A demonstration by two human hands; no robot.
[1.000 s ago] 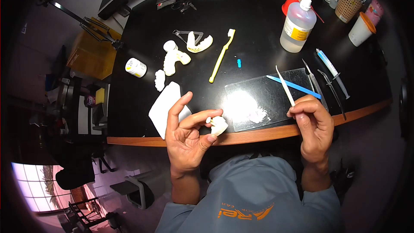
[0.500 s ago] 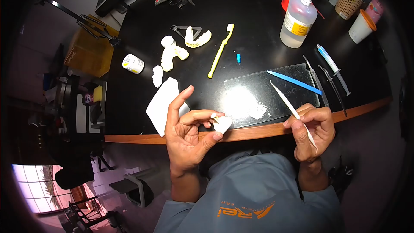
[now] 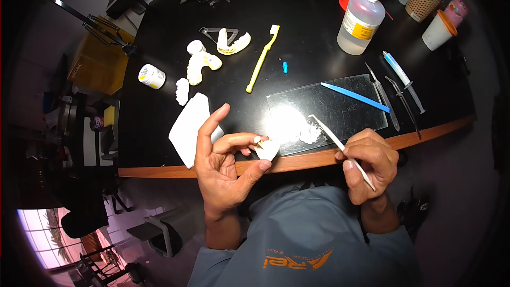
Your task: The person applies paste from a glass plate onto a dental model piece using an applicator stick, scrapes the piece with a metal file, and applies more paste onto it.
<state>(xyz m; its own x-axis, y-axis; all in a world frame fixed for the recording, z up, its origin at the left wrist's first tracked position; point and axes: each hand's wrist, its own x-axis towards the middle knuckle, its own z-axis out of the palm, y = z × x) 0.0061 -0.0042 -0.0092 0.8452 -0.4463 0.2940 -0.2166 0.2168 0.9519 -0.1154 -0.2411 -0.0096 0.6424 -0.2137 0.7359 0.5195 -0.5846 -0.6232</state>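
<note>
My left hand (image 3: pixel 223 175) pinches a small white plaster-like piece (image 3: pixel 268 150) between thumb and fingers, its index finger raised. A short pale peg with a white end (image 3: pixel 258 141) shows beside the piece, at the fingers. In my right hand (image 3: pixel 372 165) is a thin white plastic spatula (image 3: pixel 333 137), gripped like a pen. Its curved tip is over the edge of a smear of white paste (image 3: pixel 310 134); I cannot tell whether it touches. The paste lies on a glass slab (image 3: pixel 353 120), with a blue spatula (image 3: pixel 355 97) resting across the far part.
Left of the slab are a white pad (image 3: pixel 187 130), dental casts (image 3: pixel 201 67), a small jar (image 3: pixel 152 76) and a yellow toothbrush (image 3: pixel 260 64). At right lie a scalpel-like tool (image 3: pixel 383 98), tweezers (image 3: pixel 404 106) and a syringe (image 3: pixel 401 74). A bottle (image 3: pixel 358 26) stands behind.
The white spatula's tip has moved left and down to the white paste, my right hand following. My left hand keeps its pinch. The whole view has shifted slightly.
</note>
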